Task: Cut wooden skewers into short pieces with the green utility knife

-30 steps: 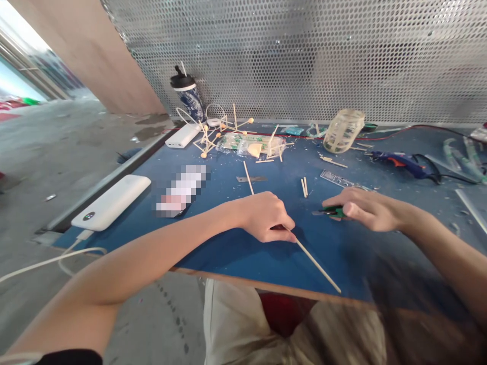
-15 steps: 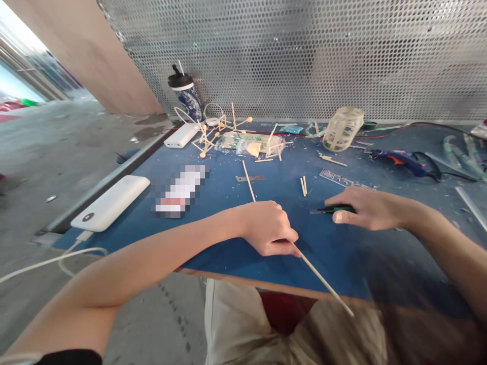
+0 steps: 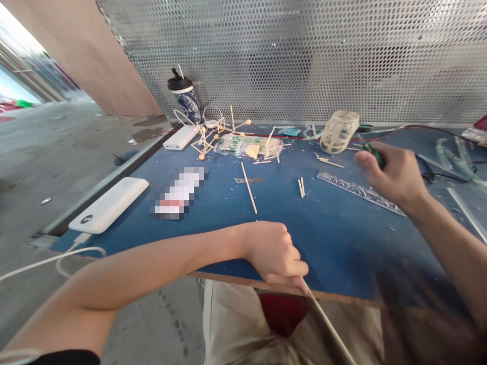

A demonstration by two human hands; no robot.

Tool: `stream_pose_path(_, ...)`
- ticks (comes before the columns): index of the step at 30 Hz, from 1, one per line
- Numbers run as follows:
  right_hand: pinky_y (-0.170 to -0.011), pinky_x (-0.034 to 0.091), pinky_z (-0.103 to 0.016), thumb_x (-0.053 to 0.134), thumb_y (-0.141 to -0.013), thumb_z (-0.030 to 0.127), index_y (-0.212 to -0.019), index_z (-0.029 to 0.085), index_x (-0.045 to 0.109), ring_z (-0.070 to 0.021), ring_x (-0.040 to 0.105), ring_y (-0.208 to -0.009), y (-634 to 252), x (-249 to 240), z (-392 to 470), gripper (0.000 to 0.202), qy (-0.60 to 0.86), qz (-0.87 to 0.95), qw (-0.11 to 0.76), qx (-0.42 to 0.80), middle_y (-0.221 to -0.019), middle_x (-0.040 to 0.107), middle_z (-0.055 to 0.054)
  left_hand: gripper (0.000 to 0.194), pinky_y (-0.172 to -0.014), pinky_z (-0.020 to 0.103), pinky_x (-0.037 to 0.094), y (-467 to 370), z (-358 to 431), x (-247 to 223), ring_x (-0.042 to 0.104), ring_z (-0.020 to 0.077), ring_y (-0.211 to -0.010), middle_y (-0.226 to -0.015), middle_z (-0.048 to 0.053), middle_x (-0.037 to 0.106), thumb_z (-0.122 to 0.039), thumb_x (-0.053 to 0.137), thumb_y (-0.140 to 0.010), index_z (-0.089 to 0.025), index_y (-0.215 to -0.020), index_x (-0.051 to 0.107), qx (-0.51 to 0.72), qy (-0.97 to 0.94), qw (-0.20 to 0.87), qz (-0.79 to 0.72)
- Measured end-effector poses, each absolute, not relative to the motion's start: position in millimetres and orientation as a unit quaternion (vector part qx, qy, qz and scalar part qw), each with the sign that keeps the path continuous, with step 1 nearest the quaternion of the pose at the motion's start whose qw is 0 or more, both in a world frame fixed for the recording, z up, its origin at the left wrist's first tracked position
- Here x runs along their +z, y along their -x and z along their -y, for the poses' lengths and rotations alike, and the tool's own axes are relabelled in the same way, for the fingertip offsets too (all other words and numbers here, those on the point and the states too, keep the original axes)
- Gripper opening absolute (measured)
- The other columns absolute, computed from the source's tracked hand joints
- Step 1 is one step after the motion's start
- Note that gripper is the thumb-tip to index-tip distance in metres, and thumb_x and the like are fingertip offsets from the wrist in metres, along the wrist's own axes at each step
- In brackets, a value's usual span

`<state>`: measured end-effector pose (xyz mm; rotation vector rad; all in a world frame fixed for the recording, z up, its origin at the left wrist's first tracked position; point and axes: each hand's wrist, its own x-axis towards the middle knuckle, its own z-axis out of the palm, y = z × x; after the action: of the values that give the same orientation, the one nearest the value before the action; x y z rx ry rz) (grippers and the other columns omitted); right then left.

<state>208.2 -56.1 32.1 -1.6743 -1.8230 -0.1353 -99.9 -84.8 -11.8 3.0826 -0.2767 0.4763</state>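
My left hand (image 3: pixel 279 256) is closed on a thin wooden stick (image 3: pixel 329 324) at the table's front edge; the stick slants down past the edge over my lap. My right hand (image 3: pixel 399 172) is raised over the right side of the table, wrapped round a green utility knife (image 3: pixel 375 153) whose blade I cannot make out. Beyond my left hand, another wooden stick (image 3: pixel 249 187) lies across a loose metal blade (image 3: pixel 258 180). Two short stick pieces (image 3: pixel 301 187) lie to their right. A clear plastic ruler (image 3: pixel 353 191) lies below and left of my right hand.
At the back stand a tumbler (image 3: pixel 188 104), a stick frame with yellowish joints (image 3: pixel 203 144), packaged sticks (image 3: pixel 243 143) and a plastic jar (image 3: pixel 340 132). White power banks (image 3: pixel 110 205) lie on the left, one with a cable. A perforated metal panel (image 3: pixel 266 61) rises behind.
My right hand has lifted away to the back right with the knife, uncovering more of the ruler. My left hand has moved toward me with its stick; the stick on the blade now shows whole.
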Motion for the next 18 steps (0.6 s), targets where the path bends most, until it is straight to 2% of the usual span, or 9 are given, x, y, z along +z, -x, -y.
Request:
stream_pose_path(1,-0.056,0.027,-0.032,0.048,-0.095,0.063,-0.071,0.025,0.043,-0.0137,0.036,-0.054,-214,34,53,0.046,0.655,0.670,0.343,-0.071,-0.057,0.040,0.003,0.045,-0.039,0.030,0.024,100,82,-11,0.055,0.0135,-0.043,-0.054,-0.002,0.062,-0.048,0.053,-0.099,-0.021,-0.063,0.053,0.162,-0.983,0.005,0.088)
stream_pose_path(3,-0.060,0.032,-0.031,0.057,-0.091,0.060,-0.078,0.025,0.052,-0.0146,0.045,-0.060,-228,35,47,0.038,0.686,0.626,0.357,-0.102,-0.063,0.050,0.002,0.044,-0.039,0.030,0.025,101,79,-10,0.055,0.0134,-0.043,-0.056,-0.002,0.063,-0.045,0.053,-0.099,-0.021,-0.063,0.053,0.175,-0.980,0.006,0.089)
stream_pose_path(5,-0.066,0.038,-0.031,0.061,-0.088,0.058,-0.090,0.026,0.060,-0.0163,0.055,-0.069,-241,32,40,0.032,0.720,0.597,0.336,-0.114,-0.073,0.061,0.000,0.044,-0.040,0.031,0.026,101,78,-9,0.055,0.0131,-0.043,-0.055,-0.002,0.063,-0.045,0.054,-0.099,-0.021,-0.063,0.052,0.185,-0.979,0.008,0.089)
stream_pose_path(8,-0.071,0.040,-0.033,0.057,-0.090,0.056,-0.104,0.028,0.066,-0.0202,0.061,-0.080,-250,23,30,0.033,0.753,0.591,0.273,-0.097,-0.085,0.069,-0.004,0.046,-0.039,0.031,0.025,101,76,-9,0.055,0.0126,-0.043,-0.054,-0.003,0.063,-0.047,0.055,-0.099,-0.021,-0.062,0.051,0.198,-0.976,0.013,0.090)
stream_pose_path(13,-0.069,0.039,-0.039,0.054,-0.090,0.047,-0.104,0.022,0.070,-0.0295,0.064,-0.082,-234,3,16,0.033,0.774,0.606,0.166,-0.071,-0.098,0.072,-0.015,0.048,-0.040,0.031,0.026,99,74,-10,0.056,0.0125,-0.045,-0.056,-0.003,0.065,-0.051,0.053,-0.100,-0.021,-0.063,0.052,0.183,-0.980,0.012,0.082)
stream_pose_path(16,-0.071,0.042,-0.040,0.052,-0.092,0.048,-0.107,0.022,0.068,-0.0315,0.066,-0.087,-223,-6,8,0.035,0.767,0.626,0.127,-0.063,-0.112,0.071,-0.016,0.048,-0.041,0.031,0.027,98,71,-10,0.058,0.0127,-0.046,-0.057,-0.003,0.066,-0.052,0.052,-0.101,-0.021,-0.064,0.053,0.177,-0.981,0.011,0.074)
stream_pose_path(18,-0.071,0.044,-0.040,0.051,-0.093,0.052,-0.109,0.022,0.068,-0.0322,0.066,-0.089,-220,-11,4,0.038,0.761,0.637,0.106,-0.055,-0.114,0.071,-0.015,0.047,-0.041,0.030,0.028,98,68,-9,0.059,0.0126,-0.047,-0.058,-0.003,0.067,-0.051,0.051,-0.101,-0.021,-0.065,0.054,0.173,-0.983,0.013,0.068)
